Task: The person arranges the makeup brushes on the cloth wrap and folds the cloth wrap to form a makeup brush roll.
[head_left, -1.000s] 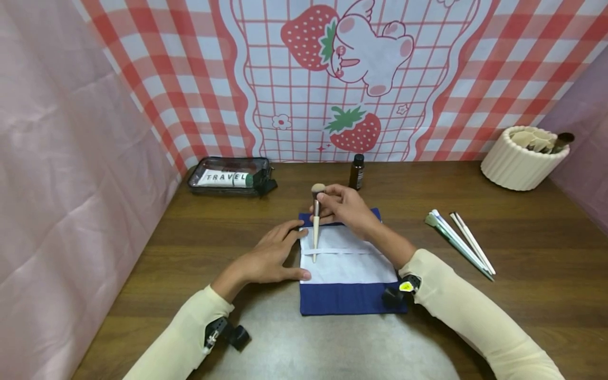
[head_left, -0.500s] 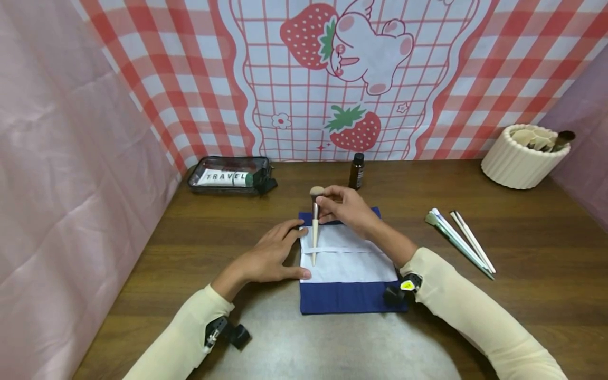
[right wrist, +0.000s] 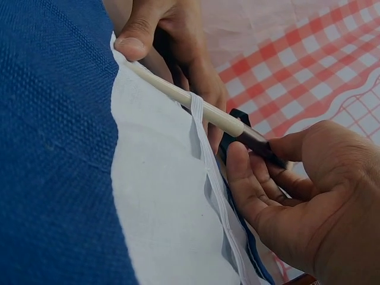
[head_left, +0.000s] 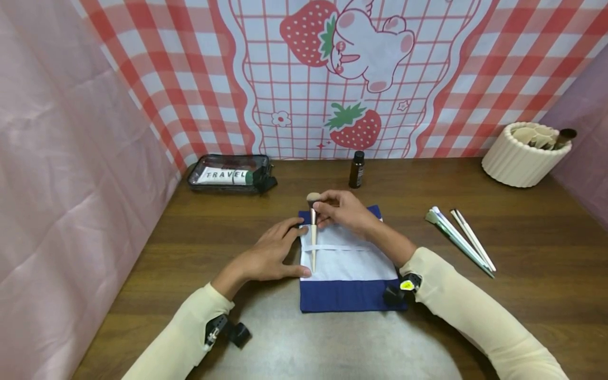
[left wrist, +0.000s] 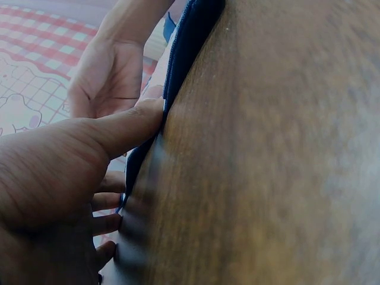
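Pinching a makeup brush (head_left: 314,237) near its fluffy end, the right hand (head_left: 344,211) has its thumb on one side and its fingers on the other. The brush is at the left part of the blue and white cloth (head_left: 351,296), and its fluffy tan end points to the far side of the cloth. Its thin cream handle goes under the white stretchy band (head_left: 342,247) that runs across the cloth, and the handle's tip is on the white part, close to the left thumb. The left hand (head_left: 273,258) is spread out at the left edge of the cloth, with its thumb and fingertips touching that edge. The cloth lies flat on the brown bench (head_left: 176,253), with blue strips at its near and far ends. Behind the cloth stands a small dark bottle (head_left: 357,171) with a black cap. Behind the cloth and to its left lies a see-through pouch (head_left: 229,157) with a white tube (head_left: 220,176) inside that says TRAVEL. To the right of the cloth lie some thin brushes (head_left: 461,245), some green and some white. Farther to the right and behind the cloth is a cream pot (head_left: 515,166) with a dark brush (head_left: 565,138) sticking out.
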The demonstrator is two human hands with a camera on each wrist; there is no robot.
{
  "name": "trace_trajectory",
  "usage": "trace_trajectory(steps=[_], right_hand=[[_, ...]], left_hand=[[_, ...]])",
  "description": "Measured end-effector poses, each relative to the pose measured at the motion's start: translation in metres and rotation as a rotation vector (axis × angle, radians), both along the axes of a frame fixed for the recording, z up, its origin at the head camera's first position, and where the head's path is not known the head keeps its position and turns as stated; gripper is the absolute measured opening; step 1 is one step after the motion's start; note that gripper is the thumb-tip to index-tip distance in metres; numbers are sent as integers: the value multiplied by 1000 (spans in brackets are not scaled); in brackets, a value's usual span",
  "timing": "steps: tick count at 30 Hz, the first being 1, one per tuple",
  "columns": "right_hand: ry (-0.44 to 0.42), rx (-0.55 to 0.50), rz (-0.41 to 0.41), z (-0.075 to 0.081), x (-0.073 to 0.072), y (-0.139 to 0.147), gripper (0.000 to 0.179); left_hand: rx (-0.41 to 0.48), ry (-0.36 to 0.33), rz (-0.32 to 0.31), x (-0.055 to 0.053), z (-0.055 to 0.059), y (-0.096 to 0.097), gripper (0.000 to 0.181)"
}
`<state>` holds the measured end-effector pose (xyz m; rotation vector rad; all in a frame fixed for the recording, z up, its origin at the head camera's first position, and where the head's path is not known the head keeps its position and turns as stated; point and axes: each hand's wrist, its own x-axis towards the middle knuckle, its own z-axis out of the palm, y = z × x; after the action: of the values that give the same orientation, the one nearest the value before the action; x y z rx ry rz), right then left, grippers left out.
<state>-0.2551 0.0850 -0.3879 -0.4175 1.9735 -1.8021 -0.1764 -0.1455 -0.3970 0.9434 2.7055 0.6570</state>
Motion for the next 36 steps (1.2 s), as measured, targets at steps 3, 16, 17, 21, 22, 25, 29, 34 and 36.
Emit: trace_trajectory(steps=[3, 16, 17, 21, 22, 25, 29, 34, 36], right_hand=[[-3, 4, 9, -1, 0, 0, 28], [-20, 5, 6, -6, 2, -1, 28], [-20, 3, 10, -6, 2, 0, 28], [-14, 3, 27, -5, 4, 1, 27], [-16, 3, 30, -5, 4, 2, 27], [-23, 2, 37, -4, 5, 3, 28], [-31, 8, 46, -2, 5, 4, 27], [-31, 38, 66, -2, 4, 6, 24], [-32, 46, 78, -2, 4, 6, 24]], left_hand=[[4, 3, -4, 0, -1, 0, 95], [10, 24, -19, -1, -4, 0, 94], [9, 22, -18, -1, -4, 0, 94], [7, 16, -13, -2, -3, 0, 94], [7, 15, -10, -1, -3, 0, 94], [13, 16, -8, -1, -2, 1, 94], [15, 12, -6, 0, -1, 1, 94], [16, 7, -5, 0, 0, 0, 94], [14, 7, -5, 0, -1, 0, 94]])
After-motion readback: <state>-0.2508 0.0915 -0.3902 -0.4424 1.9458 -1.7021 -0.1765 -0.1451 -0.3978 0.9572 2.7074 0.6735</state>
